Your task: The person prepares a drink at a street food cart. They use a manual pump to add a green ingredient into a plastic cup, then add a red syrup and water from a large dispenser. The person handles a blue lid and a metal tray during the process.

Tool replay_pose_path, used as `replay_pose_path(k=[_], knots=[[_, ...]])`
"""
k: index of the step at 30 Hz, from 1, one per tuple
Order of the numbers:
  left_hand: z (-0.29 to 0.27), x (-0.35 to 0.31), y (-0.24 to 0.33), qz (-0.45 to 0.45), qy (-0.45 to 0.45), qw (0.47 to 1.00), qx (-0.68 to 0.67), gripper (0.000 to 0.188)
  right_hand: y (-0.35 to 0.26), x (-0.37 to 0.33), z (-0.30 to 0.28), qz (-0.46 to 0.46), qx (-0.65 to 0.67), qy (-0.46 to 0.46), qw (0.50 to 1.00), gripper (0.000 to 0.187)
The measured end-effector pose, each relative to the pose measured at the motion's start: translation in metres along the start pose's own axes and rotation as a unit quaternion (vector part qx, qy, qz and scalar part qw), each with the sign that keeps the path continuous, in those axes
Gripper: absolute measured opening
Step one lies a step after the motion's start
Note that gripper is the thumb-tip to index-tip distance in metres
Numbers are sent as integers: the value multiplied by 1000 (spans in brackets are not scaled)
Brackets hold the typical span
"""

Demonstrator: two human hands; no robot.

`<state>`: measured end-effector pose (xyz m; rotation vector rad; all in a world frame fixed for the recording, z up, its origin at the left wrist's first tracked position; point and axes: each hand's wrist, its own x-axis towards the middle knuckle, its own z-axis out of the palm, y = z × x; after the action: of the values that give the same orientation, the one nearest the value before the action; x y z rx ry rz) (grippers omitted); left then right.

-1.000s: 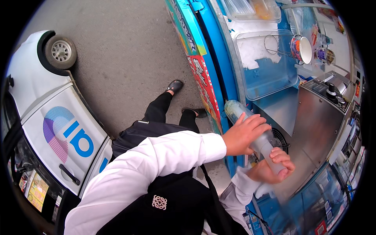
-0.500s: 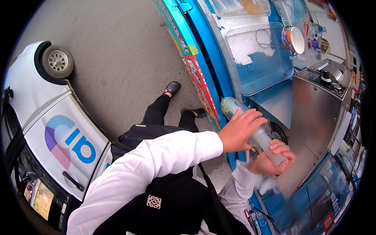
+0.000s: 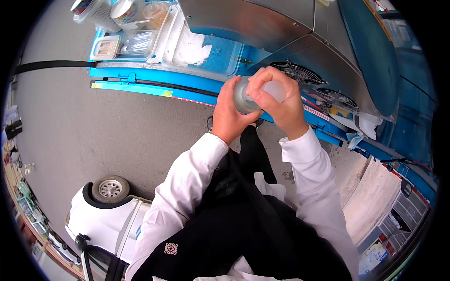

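Note:
A stack of clear plastic cups [image 3: 255, 95] lies sideways between both my hands, in front of a blue cart. My left hand [image 3: 229, 114] wraps around its left end. My right hand [image 3: 277, 100] closes over the top and right end, fingers curled on the plastic. Both sleeves are white, over a black apron. Most of the stack is hidden by my fingers.
The blue cart [image 3: 154, 77] carries a clear tray [image 3: 201, 49], several lidded containers [image 3: 119, 11] and a steel machine [image 3: 290, 28] with round fan grilles [image 3: 300, 72]. A white vehicle [image 3: 110, 220] with a wheel stands at lower left on grey asphalt [image 3: 93, 131].
The view has swung round, so the cart now runs across the top. The cup stack moved from a long diagonal hold to being gathered close between both hands.

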<state>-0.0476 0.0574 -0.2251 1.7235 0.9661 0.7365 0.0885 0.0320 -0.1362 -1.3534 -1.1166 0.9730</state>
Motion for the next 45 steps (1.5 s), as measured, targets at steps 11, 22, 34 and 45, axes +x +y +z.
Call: replay_pose_path(k=[11, 22, 34, 45], knots=[[0, 12, -40, -52, -131, 990, -18, 90, -35, -15, 10, -146, 27, 144, 978, 11], [-16, 6, 0, 17, -78, 996, -38, 90, -17, -2, 26, -118, 20, 166, 979, 19], [-17, 4, -4, 30, -67, 996, -45, 86, -16, -4, 39, -144, -46, 128, 980, 24], [-14, -1, -3, 47, -79, 995, -41, 84, -11, -16, 42, -154, -55, 206, 965, 20]])
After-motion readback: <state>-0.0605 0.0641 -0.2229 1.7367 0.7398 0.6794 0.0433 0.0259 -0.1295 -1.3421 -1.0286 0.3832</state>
